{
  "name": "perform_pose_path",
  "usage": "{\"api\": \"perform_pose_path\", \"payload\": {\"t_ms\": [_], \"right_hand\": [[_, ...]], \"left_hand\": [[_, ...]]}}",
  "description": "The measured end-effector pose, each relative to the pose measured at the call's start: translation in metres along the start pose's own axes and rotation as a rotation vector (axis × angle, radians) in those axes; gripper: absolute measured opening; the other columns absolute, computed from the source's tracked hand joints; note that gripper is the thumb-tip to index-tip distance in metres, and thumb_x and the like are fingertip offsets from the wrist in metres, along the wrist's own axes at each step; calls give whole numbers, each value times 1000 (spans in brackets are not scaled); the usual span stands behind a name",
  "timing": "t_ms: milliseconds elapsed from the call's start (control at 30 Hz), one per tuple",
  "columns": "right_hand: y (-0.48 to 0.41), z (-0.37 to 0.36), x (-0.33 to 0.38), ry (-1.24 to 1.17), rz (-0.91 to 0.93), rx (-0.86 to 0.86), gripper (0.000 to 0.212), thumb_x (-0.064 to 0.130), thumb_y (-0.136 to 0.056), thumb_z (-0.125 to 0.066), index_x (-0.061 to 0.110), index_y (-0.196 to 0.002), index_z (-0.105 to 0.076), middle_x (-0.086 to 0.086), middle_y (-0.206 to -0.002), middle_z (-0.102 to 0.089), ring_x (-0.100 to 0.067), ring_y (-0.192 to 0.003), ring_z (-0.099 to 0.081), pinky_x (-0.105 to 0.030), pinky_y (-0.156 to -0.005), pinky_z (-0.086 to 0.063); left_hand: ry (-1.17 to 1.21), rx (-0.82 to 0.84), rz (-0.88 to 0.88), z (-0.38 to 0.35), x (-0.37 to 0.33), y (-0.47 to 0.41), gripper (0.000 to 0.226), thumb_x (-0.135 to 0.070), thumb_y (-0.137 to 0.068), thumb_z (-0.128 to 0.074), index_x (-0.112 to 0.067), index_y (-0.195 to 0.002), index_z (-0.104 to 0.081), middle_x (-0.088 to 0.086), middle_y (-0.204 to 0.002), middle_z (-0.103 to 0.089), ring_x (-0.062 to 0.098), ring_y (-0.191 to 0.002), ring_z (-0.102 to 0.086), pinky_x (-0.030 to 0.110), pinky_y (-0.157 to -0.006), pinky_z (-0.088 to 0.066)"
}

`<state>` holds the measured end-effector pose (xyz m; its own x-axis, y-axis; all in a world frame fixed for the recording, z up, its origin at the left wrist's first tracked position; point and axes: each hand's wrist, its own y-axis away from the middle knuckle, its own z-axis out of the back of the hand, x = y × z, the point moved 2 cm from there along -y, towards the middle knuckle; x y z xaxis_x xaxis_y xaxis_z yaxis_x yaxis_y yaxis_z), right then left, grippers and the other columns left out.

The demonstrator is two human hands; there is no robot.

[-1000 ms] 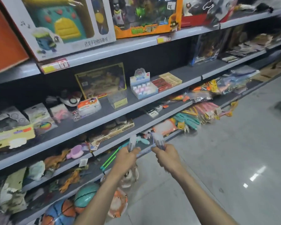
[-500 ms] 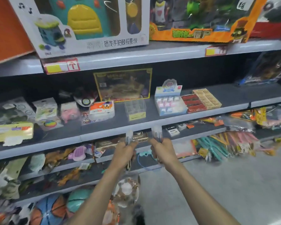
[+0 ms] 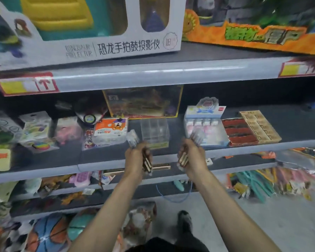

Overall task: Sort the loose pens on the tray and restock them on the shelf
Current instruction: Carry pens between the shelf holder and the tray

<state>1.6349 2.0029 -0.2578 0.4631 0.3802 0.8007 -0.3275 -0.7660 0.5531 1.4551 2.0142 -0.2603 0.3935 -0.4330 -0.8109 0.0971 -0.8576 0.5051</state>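
Grips a bunch of pens (image 3: 133, 139) in the left hand (image 3: 135, 160), fingers curled round it; grips a second bunch (image 3: 196, 136) likewise in the right hand (image 3: 194, 159). Holds both nearly upright at the near edge of the shelf (image 3: 105, 159), clear caps up and far, left bunch tipped left, right bunch tipped right. Just beyond: a clear divided box (image 3: 155, 130), contents unclear; right of it, a display box (image 3: 205, 110) with rows of small pink-white items.

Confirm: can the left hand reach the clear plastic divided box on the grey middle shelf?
Probably yes. The left hand, gripping a bundle of pens, is close in front of the clear plastic divided box, with nothing between them.
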Motion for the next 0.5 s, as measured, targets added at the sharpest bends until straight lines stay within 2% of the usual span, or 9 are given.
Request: {"api": "perform_pose_path", "payload": {"t_ms": [100, 233, 367, 500], "right_hand": [[-30, -13, 14, -87, -9, 43, 23, 24, -97, -67, 21, -80, -52, 0, -59, -52, -16, -48, -48, -25, -45, -34], [-59, -37, 30, -48, 25, 98, 37, 41, -95, -72, 21, -72, -50, -3, -59, -51, -19, -47, -47, -25, -42, -35], [-79, -64, 39, -74, 106, 75, 43, 40, -94, -74, 22, -62, -52, -1, -54, -49, -19, -47, -45, -32, -47, -32], [-95, -79, 29, -65, 178, -40, 40, 39, -92, -78, 17, -67, -56, -6, -57, -53, -20, -50, -48, -30, -48, -37]], "left_hand": [[272, -52, -4, -11, -9, -23, 25, -11, -103, -52, -16, -79, -56, -1, -58, -43, 14, -46, -41, 26, -44, -36], [445, -111, -9, -24, -20, -52, 34, -17, -103, -56, -20, -71, -44, -5, -58, -28, 11, -46, -27, 23, -44, -26], [463, -229, -98, -35, -27, -81, 32, -11, -100, -62, -20, -77, -42, -6, -57, -25, 13, -45, -24, 27, -42, -27], [432, -285, -226, -46, -28, -99, 36, -8, -100, -63, -19, -72, -43, -3, -52, -31, 14, -43, -29, 29, -45, -28]]}}
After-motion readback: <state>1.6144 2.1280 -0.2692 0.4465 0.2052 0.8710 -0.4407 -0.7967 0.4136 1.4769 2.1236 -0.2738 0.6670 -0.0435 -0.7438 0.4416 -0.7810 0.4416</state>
